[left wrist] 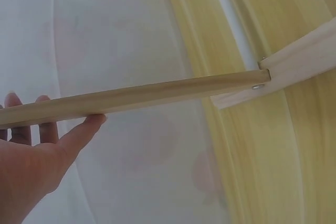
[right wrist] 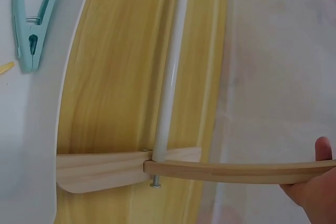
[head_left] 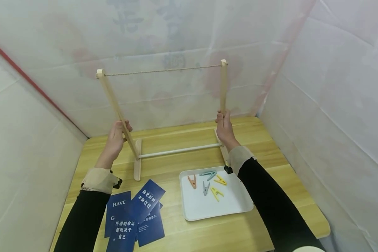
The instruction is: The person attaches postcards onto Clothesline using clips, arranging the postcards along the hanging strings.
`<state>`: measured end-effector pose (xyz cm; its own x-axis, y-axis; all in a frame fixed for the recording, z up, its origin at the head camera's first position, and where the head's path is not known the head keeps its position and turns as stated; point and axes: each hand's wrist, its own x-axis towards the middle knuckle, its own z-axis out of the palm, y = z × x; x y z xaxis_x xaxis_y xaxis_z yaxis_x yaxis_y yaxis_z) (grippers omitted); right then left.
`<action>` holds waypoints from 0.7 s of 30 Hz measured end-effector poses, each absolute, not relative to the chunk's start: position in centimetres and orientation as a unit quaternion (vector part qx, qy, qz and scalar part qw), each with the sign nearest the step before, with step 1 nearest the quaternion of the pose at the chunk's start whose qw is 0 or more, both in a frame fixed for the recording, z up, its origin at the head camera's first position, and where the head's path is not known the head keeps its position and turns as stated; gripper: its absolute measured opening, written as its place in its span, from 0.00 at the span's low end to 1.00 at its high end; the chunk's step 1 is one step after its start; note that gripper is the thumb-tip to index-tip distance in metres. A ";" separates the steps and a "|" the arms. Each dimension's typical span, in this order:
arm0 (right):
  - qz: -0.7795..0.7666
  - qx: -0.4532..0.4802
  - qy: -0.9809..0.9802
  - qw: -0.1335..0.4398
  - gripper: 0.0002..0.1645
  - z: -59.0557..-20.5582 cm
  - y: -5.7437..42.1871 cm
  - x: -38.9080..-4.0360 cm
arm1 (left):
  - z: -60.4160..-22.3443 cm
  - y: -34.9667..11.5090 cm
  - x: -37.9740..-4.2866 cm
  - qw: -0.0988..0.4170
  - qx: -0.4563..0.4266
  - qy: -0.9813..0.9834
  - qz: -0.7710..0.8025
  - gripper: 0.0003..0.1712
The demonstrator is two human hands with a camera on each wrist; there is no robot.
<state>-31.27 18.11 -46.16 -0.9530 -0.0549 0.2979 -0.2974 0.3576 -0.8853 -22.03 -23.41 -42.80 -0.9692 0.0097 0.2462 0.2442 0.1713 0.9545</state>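
A wooden drying rack stands at the back of the table, a string point(head_left: 163, 70) tied between its two post tops. My left hand point(head_left: 116, 138) grips the left post point(head_left: 111, 98) partway up; in the left wrist view the thumb point(left wrist: 86, 129) presses one side, with fingers across the other. On the far side, my right hand point(head_left: 225, 129) holds the right post point(head_left: 223, 87), its thumb and a fingertip visible in the right wrist view. A white rod point(head_left: 179, 151) joins the posts low down, near the left foot point(head_left: 137, 171) and the right foot point(right wrist: 100, 171).
In front of the rack lies a white tray point(head_left: 204, 214) with several clothespins: an orange one point(head_left: 192, 182), a teal one point(right wrist: 32, 35), a grey one point(head_left: 206, 189) and yellow ones. Several overlapping blue cards point(head_left: 148, 196) lie front left. White sheeting point(head_left: 163, 31) encloses the table.
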 end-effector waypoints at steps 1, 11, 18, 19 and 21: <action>0.557 0.109 -0.816 0.110 0.28 -46.2 18.1 -31.3 | -43.0 -23.4 -22.0 0.095 -0.082 -0.760 -0.638 0.25; 0.555 0.123 -0.816 0.107 0.26 -45.5 18.1 -31.1 | -41.5 -23.1 -20.7 0.089 -0.064 -0.754 -0.648 0.27; 0.585 0.077 -0.802 0.091 0.37 -45.2 19.2 -29.1 | -42.5 -23.2 -17.5 0.092 -0.016 -0.780 -0.618 0.31; 0.593 0.075 -0.795 0.097 0.37 -45.2 19.5 -28.5 | -43.0 -23.2 -17.0 0.098 -0.007 -0.783 -0.614 0.31; 0.604 0.077 -0.786 0.105 0.38 -45.4 20.3 -27.3 | -44.2 -23.1 -15.8 0.106 0.004 -0.785 -0.610 0.32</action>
